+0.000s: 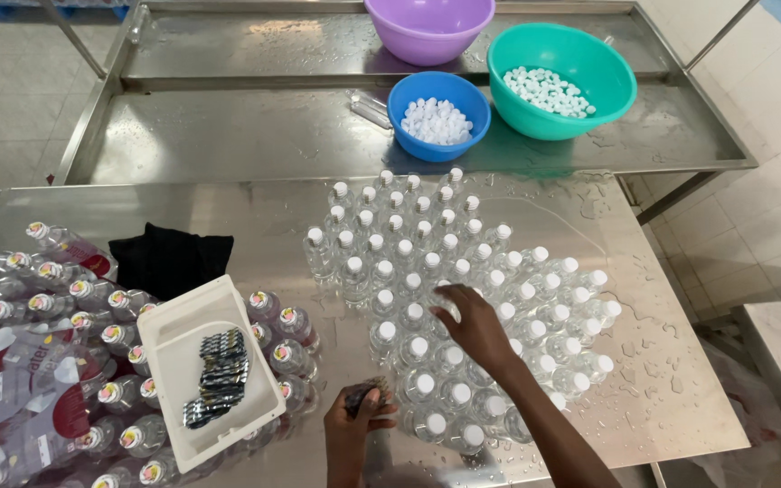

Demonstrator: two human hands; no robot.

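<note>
Bench (255,212), stainless steel, wet with droplets.

- Small clear bottles (427,271), white-capped, standing upright in a dense cluster at centre-right. None carries a coloured neck seal as far as can be told; this group looks unfinished.
- Sealed bottles (92,307), lying at near left, with coloured bands around the caps; some already in a printed shrink pack (11,398). This lot appears done.
- White tray (214,361), resting on the sealed bottles; holds a heap of dark printed sleeves (219,375).
- Black cloth (169,258), far of the tray.
- Right hand (472,325): fingers spread, touching caps in the cluster; not clearly gripping.
- Left hand (354,411): closed around a small bunch of dark sleeves (362,393), near edge.

Far shelf (228,136):
- Blue bowl (409,136), white caps.
- Green bowl (517,117), pale caps.
- Purple bowl (399,41), contents not visible.
</note>
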